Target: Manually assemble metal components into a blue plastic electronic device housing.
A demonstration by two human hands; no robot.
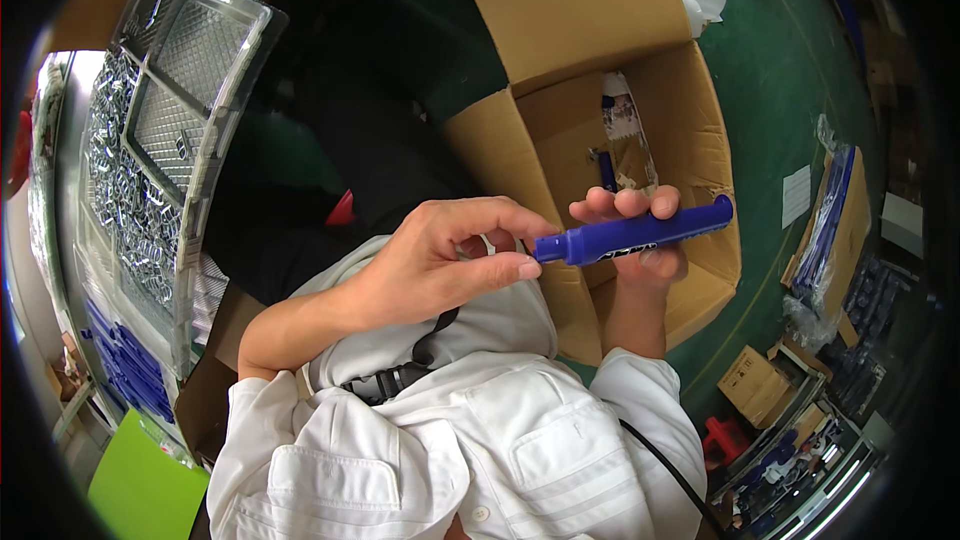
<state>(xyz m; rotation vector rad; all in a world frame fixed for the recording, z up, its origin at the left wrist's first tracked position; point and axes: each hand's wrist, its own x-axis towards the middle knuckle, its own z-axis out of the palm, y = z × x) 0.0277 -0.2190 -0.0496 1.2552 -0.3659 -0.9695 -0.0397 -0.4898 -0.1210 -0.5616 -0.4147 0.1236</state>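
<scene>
A blue plastic handle, tubular with a hooked far end and a narrower collar, lies across my right hand. The fingers of that hand show above it and the thumb below, closed around it. My left hand pinches at the handle's narrow end with thumb and forefinger. Whether a small part sits between those fingertips is hidden. Below and behind the handle stands an open cardboard box. Inside it are another blue piece and a torn clear wrapper.
At left, a clear divided tray holds many small metal clips. Several blue strips lie near it, above a bright green panel. On the right are wrapped blue parts, a small carton and a loaded shelf.
</scene>
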